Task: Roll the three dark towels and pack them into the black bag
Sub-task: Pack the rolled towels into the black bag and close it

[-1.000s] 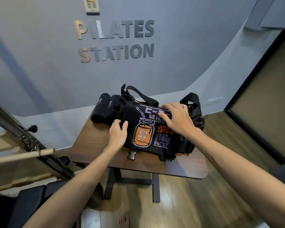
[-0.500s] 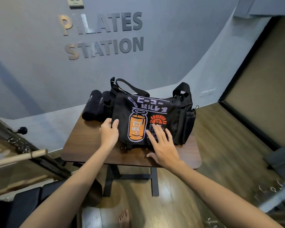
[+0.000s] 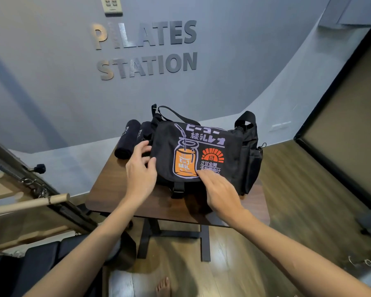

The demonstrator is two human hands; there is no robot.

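Note:
A black messenger bag (image 3: 240, 151) with an orange jar print stands on a small wooden table (image 3: 120, 196), its flap closed over the front. Two rolled dark towels (image 3: 126, 140) lie side by side at the bag's left end, the nearer one partly behind the bag. A third towel is not visible. My left hand (image 3: 140, 168) holds the left edge of the flap, thumb on the flap's front. My right hand (image 3: 220, 187) rests flat with straight fingers on the lower front of the flap, just right of the buckle (image 3: 178, 188).
The table stands against a grey wall with metal lettering. A pilates reformer frame with a wooden bar (image 3: 28, 203) sits at the left, close to the table edge. Wooden floor and a dark door frame (image 3: 334, 168) lie to the right.
My right hand slid from the top of the flap down to its lower front. My left hand shifted slightly up along the flap's left edge. The camera tilted.

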